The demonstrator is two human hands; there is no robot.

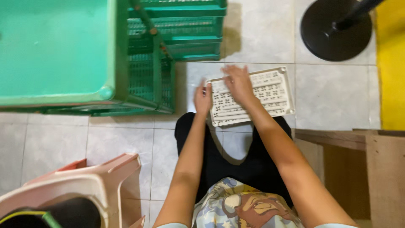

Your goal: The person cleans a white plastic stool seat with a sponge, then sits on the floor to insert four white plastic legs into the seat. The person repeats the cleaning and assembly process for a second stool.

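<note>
The white rectangular plastic tray (253,96) rests on the knees, most rows already filled with small dark pieces. The left hand (203,98) grips its left edge; the right hand (238,83) lies flat with spread fingers on the far rows.

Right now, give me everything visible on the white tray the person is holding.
The white tray is a flat rectangular panel, plastic by its look, with a raised rim and rounded corners. Long ridges divide its face into rows, and small dark pieces sit scattered along them; what they are is too small to tell. It rests across the person's knees, tilted slightly, above a tiled floor. The left hand grips its left edge, and the right hand lies palm-down on its face, fingers spread toward the far rim.
</note>
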